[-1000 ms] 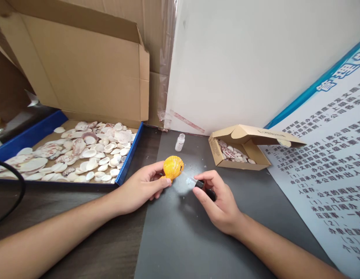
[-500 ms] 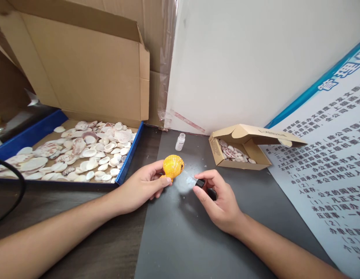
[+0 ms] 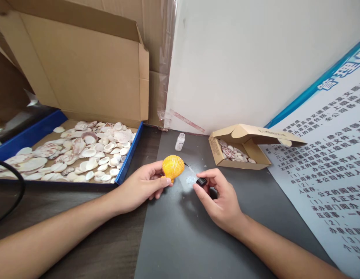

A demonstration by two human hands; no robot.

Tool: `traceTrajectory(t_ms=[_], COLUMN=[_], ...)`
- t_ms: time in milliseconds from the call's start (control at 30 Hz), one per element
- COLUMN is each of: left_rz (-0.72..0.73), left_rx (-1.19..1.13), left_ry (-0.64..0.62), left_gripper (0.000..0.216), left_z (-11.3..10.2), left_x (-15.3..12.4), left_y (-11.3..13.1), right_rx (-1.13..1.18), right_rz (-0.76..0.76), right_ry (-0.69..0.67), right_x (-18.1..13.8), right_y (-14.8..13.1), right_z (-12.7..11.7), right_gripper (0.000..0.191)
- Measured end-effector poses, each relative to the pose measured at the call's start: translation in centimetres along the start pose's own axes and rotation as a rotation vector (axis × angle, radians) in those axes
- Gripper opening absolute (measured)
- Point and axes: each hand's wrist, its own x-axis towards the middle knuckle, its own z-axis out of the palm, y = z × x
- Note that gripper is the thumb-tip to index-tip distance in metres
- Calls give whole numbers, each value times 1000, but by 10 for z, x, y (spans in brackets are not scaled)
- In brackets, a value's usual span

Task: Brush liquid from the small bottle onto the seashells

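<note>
My left hand (image 3: 145,186) pinches an orange-yellow scallop shell (image 3: 173,167) by its narrow end, with the ribbed side up. My right hand (image 3: 216,197) grips the black cap of a small applicator brush (image 3: 201,181) between thumb and fingers. The brush's thin stem points up and left, and its dark tip lies close to the shell's right edge; whether it touches I cannot tell. Beyond both hands a small uncapped glass bottle (image 3: 180,142) with a whitish label stands upright on the dark grey mat (image 3: 174,232).
At left lies an open cardboard box with blue sides (image 3: 129,153), full of pale shells (image 3: 90,153). A smaller cardboard box (image 3: 246,166) with several shells stands at back right. A white panel (image 3: 240,58) rises behind, and a printed sheet (image 3: 328,186) leans at right.
The brush tip has shifted slightly right along the shell's edge, and the cap has turned a little in my right hand. My left hand and the shell have barely moved.
</note>
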Motion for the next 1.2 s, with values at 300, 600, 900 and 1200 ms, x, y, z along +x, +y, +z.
traceTrajectory(t_ms=[300, 600, 900, 1200], left_rz=[7, 10, 13, 8], left_rx=[6, 0, -7, -22], left_ry=[-4, -2, 8, 7], left_gripper=[28, 34, 28, 34], left_z=[-1, 0, 0, -1], left_x=[0, 1, 0, 2], left_y=[0, 1, 0, 0], right_rx=[30, -1, 36, -35], right_rz=[-115, -35, -152, -96], right_ry=[-116, -29, -145, 11], right_x=[-2, 0, -2, -1], right_y=[-3, 1, -2, -1], right_z=[-4, 0, -5, -1], right_gripper=[16, 15, 17, 15])
